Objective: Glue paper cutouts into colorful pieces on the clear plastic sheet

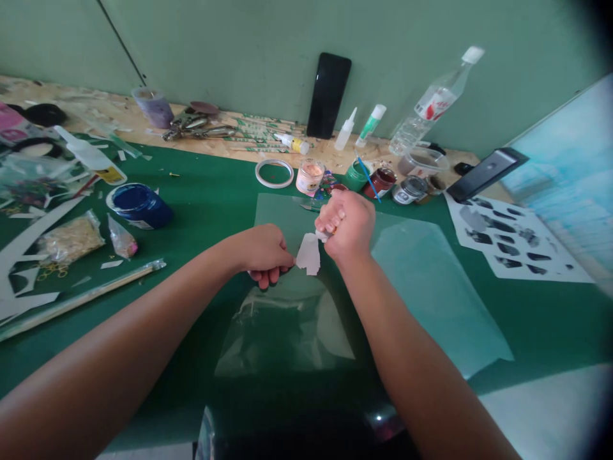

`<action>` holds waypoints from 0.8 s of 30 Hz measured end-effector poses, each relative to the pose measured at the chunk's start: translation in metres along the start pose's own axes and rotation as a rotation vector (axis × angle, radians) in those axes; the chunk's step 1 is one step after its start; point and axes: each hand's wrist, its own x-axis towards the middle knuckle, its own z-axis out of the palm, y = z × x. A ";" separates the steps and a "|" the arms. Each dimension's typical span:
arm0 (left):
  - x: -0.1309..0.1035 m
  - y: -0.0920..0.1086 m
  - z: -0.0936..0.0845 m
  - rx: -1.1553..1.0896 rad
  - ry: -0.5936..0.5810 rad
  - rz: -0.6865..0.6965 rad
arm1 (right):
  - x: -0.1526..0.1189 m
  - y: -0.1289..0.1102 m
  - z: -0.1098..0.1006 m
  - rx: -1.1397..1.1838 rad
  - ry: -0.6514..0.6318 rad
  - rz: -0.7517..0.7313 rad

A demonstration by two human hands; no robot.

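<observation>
A small pale paper cutout (309,254) with a ragged lower edge sits between my hands. My left hand (269,255) pinches its left edge between thumb and finger, the other fingers curled under. Just right of the cutout, my right hand (352,223) is closed in a fist. A whitish bit shows at its thumb side, but what the fist holds is hidden. Below both hands lies a clear plastic sheet (287,332) on the green mat (201,214). Beyond the right fist, a thin pointed tool (310,207) is partly covered.
Open paint jars (310,176), a tape roll (274,174) and a blue paint pot (138,206) stand around the work area. A phone (329,96) and a plastic bottle (435,102) lean at the back. Printed sheets (550,271) lie right, wrapped sticks (86,299) left.
</observation>
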 end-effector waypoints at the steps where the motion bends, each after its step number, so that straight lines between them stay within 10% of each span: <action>1: 0.000 0.000 0.000 -0.001 0.000 0.001 | 0.001 0.000 -0.001 0.011 0.003 0.002; 24: 0.001 -0.005 -0.002 -0.038 -0.020 0.014 | 0.023 -0.043 -0.040 0.360 0.108 0.025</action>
